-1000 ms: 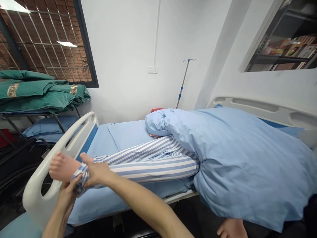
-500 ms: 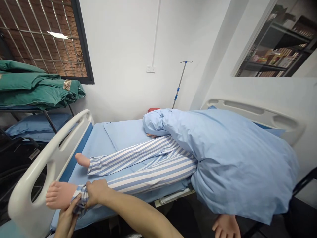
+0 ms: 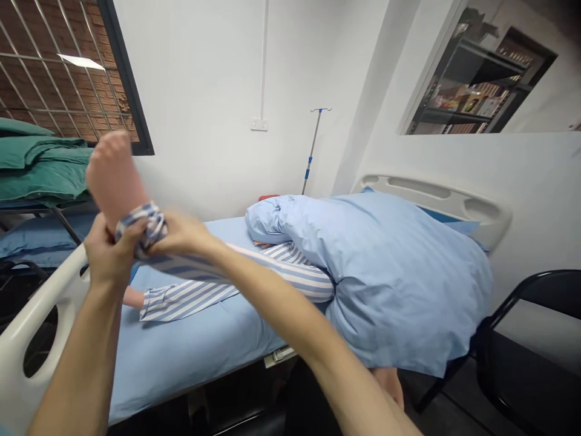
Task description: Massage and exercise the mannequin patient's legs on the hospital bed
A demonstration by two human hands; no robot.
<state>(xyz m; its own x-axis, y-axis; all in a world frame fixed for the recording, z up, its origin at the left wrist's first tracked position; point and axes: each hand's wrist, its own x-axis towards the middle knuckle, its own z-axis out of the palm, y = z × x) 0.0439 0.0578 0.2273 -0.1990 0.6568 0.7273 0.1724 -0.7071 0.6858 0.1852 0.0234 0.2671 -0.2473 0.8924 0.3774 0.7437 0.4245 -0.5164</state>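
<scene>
Nothing readable here, honestly. Packaging and book spines on metal shelf around 1 o'clock, print too small to make out. Wall switch plate near 12, no legible marks either.

Looks like a hosp room: big bed w/ white rails, IV pole, blue sheets, green blankets.

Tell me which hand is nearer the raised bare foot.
The left hand is nearer, gripping the striped trouser cuff right below the raised bare foot. The right hand holds that cuff from its other side, farther from the foot.
</scene>
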